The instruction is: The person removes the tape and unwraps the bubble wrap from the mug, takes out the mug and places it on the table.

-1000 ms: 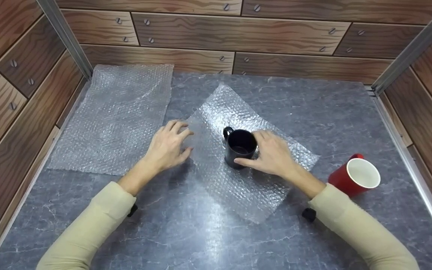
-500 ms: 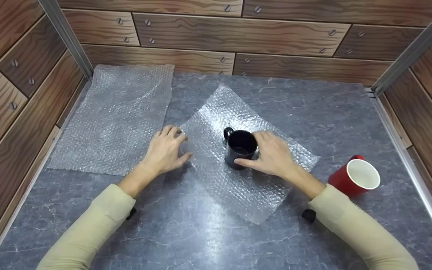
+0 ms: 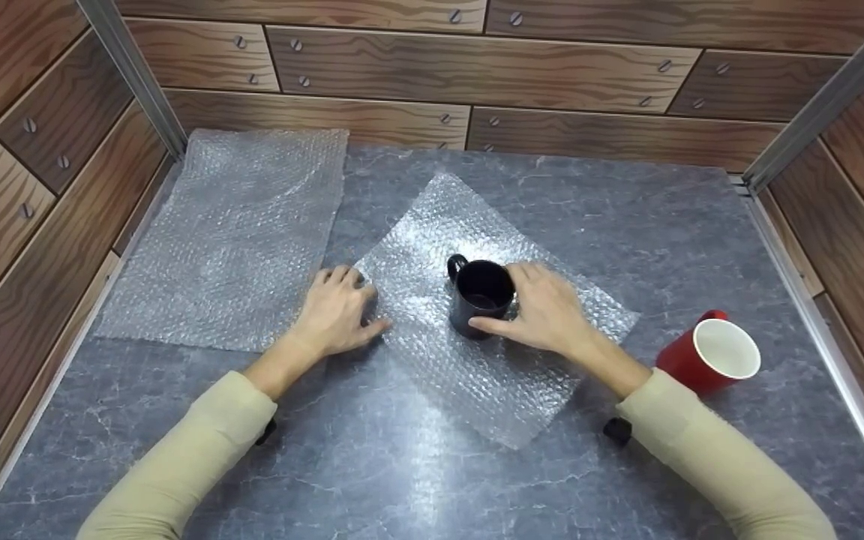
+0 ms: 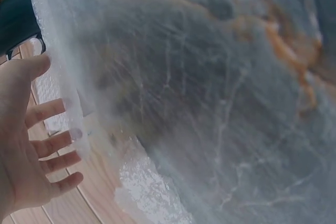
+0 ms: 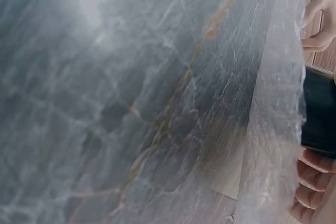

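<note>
A black mug (image 3: pixel 465 311) stands upright near the middle of a sheet of bubble wrap (image 3: pixel 439 217), its handle towards the far left. My right hand (image 3: pixel 548 307) grips the mug from the right, thumb in front and fingers behind. At the sheet's left corner is my left hand (image 3: pixel 334 311), fingers bent loosely and thumb apart. In the left wrist view, the left hand's fingertips (image 4: pixel 73 134) reach the sheet's edge and nothing is pinched. The right wrist view shows the right hand's fingers (image 5: pixel 315 179) below the mug's dark wall (image 5: pixel 318 111).
A second sheet of bubble wrap (image 3: pixel 229 225) lies flat at the back left. A red mug with a white inside (image 3: pixel 687 360) is at the right, beside the right forearm. Wood-patterned walls (image 3: pixel 372 60) and metal rails (image 3: pixel 829 345) bound the grey marbled table (image 3: pixel 372 465).
My left hand has moved a little nearer to me along the sheet's left corner, and that corner has shifted left and nearer. The right hand and the black mug have stayed put.
</note>
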The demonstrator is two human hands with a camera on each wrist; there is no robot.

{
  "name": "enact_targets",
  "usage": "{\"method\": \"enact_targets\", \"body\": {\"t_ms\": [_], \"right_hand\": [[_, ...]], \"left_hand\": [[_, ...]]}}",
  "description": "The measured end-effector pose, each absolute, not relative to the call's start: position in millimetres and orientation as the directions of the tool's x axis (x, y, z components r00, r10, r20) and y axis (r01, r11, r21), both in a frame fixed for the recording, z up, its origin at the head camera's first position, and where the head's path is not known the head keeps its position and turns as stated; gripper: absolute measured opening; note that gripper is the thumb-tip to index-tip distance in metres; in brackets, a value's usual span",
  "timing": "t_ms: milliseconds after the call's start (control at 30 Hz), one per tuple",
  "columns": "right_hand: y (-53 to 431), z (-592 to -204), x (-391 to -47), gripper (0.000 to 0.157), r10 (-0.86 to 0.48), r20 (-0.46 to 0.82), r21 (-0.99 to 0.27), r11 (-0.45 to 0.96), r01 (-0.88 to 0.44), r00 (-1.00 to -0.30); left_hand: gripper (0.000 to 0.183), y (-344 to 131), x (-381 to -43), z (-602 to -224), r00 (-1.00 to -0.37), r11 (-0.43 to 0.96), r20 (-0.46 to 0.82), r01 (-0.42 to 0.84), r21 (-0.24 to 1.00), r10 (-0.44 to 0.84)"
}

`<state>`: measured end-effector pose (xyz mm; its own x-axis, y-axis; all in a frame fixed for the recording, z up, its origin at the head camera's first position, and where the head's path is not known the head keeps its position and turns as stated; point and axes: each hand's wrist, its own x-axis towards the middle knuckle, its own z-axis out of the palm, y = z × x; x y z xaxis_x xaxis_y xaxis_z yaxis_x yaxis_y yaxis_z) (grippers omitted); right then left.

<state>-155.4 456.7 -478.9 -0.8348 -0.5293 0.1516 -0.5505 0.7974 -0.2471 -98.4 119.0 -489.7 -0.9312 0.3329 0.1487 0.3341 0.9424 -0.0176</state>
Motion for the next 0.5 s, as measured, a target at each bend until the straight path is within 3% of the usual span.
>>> {"method": "enact_targets", "body": {"t_ms": [500], "right_hand": [[454.7,-481.0,-157.0,0.107,-0.524,0.175,-0.205,0.808,-0.552,-0.833]], "left_hand": [[0.086,124.9,-95.6,-497.3,-0.944,0.946,0.068,0.322,-0.037,0.324]]}}
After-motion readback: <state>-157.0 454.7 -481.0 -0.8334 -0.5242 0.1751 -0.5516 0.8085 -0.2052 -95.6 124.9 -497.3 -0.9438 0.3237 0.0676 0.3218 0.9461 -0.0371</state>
